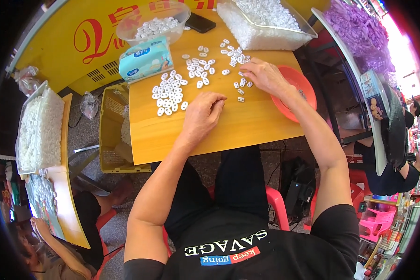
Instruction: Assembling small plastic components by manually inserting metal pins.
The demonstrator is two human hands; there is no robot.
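Note:
Small white oval plastic pieces, each with two dark marks, lie in loose groups on the yellow-brown table. The largest group is to the left of my left hand. That hand rests near the table's middle with its fingers curled in and the thumb against them; whatever they hold is hidden. My right hand reaches over the right-hand group of pieces, fingertips bent together down at them. I cannot make out what is between those fingers. Beneath my right wrist sits a shallow orange-red bowl with small greyish things inside.
Behind stand a clear bowl of white pieces, a teal tissue pack, a dark phone and a clear bin of white parts. A yellow crate is at left. Another person's hand works at a side table.

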